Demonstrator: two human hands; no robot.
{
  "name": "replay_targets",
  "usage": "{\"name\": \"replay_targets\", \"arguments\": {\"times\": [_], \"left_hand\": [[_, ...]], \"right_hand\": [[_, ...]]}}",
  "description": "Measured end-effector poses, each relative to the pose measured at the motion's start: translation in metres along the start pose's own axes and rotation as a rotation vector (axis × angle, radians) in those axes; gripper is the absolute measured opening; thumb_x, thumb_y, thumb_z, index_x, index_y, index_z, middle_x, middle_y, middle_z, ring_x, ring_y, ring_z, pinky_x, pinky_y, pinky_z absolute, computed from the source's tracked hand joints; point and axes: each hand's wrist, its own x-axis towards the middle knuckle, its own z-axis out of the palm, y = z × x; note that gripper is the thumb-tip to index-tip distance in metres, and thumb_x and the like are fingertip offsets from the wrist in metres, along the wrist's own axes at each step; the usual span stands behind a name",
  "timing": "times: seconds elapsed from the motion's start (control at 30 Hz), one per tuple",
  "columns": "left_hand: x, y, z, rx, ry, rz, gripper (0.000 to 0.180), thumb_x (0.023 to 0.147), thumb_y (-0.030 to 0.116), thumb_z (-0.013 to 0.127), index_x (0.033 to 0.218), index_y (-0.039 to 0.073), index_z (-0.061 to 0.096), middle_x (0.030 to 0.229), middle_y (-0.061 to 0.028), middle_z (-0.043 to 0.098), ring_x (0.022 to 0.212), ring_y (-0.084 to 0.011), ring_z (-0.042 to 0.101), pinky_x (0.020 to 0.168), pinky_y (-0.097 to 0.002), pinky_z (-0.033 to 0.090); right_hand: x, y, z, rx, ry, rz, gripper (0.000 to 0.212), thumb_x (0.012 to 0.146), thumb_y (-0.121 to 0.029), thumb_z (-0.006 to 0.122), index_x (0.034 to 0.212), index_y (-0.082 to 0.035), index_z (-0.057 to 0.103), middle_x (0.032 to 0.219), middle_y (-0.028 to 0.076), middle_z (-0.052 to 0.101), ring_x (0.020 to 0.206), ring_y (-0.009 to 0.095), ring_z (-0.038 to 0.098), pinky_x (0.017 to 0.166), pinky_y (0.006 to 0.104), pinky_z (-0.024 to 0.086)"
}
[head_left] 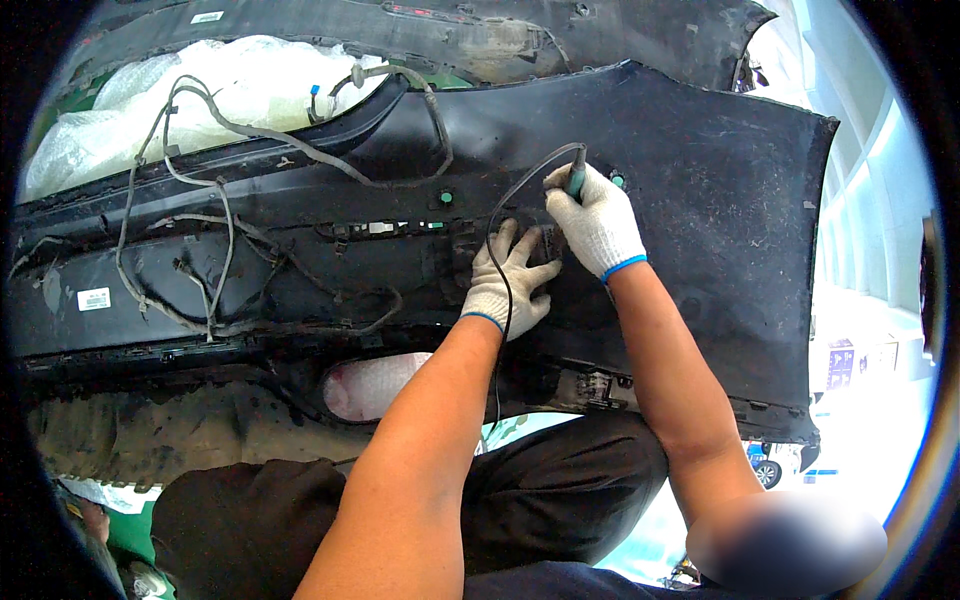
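Note:
A large black car bumper (720, 240) lies with its inner side up across the view. Gloved in white knit with a blue cuff, my right hand (600, 222) is closed around the green handle of a soldering iron (577, 178); its tip is hidden by the hand. From the top of the handle a black cord (505, 200) loops down across my left wrist. My left hand (510, 280), in a similar, dirtier glove, rests on the bumper with fingers spread, touching a dark block (545, 243). Green round pieces (446, 198) sit in the bumper nearby.
A grey wiring harness (310, 152) loops over the bumper's left half. Behind it lie clear plastic wrapping (220, 85) and another dark bumper (480, 38). An oval opening (368, 385) is near my left forearm. My dark-trousered knee (590, 480) is close to the near edge.

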Motion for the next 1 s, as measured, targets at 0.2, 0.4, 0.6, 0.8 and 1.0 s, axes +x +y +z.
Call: {"name": "replay_targets", "arguments": {"times": [0.2,0.4,0.6,0.8,1.0], "left_hand": [[0.0003,-0.0004,0.0011,0.001,-0.001,-0.012,0.057,0.090,0.039,0.078,0.147,0.037,0.073,0.182,-0.0124,0.032,0.171,-0.0425,0.015,0.138,-0.0597,0.015],[0.0008,-0.0011,0.0040,0.013,0.010,-0.004,0.055,0.092,0.036,0.078,0.147,0.040,0.072,0.181,-0.0140,0.033,0.170,-0.0466,0.018,0.138,-0.0630,0.015],[0.0024,0.0018,-0.0003,0.009,-0.017,-0.010,0.055,0.093,0.036,0.077,0.148,0.039,0.072,0.181,-0.0143,0.032,0.170,-0.0471,0.017,0.138,-0.0633,0.014],[0.0021,-0.0013,0.0046,0.002,-0.003,-0.008,0.056,0.093,0.036,0.077,0.148,0.040,0.071,0.181,-0.0138,0.032,0.170,-0.0474,0.017,0.138,-0.0639,0.013],[0.0018,0.0009,0.0015,0.000,0.002,-0.007,0.055,0.093,0.035,0.077,0.148,0.039,0.072,0.181,-0.0137,0.032,0.170,-0.0475,0.017,0.138,-0.0635,0.014]], "right_hand": [[0.0010,0.0038,0.0013,-0.027,0.020,-0.050,0.018,0.097,-0.016,0.073,0.113,-0.009,0.074,0.093,0.012,0.077,0.082,0.023,0.075,0.079,0.0387,0.060],[0.0000,0.0020,0.0006,-0.043,0.022,-0.055,0.019,0.096,-0.016,0.074,0.113,-0.008,0.075,0.094,0.012,0.078,0.083,0.022,0.075,0.080,0.0380,0.060],[0.0026,0.0058,-0.0006,0.008,0.058,-0.115,0.019,0.097,-0.016,0.074,0.114,-0.008,0.075,0.093,0.009,0.077,0.082,0.019,0.074,0.079,0.0365,0.060],[-0.0021,-0.0014,0.0013,0.024,0.009,0.018,0.018,0.097,-0.016,0.075,0.114,-0.008,0.076,0.092,0.009,0.077,0.082,0.017,0.073,0.079,0.0357,0.060],[-0.0010,0.0056,0.0025,-0.005,0.031,-0.062,0.017,0.097,-0.016,0.075,0.113,-0.008,0.075,0.092,0.008,0.076,0.079,0.018,0.072,0.076,0.0360,0.060]]}}
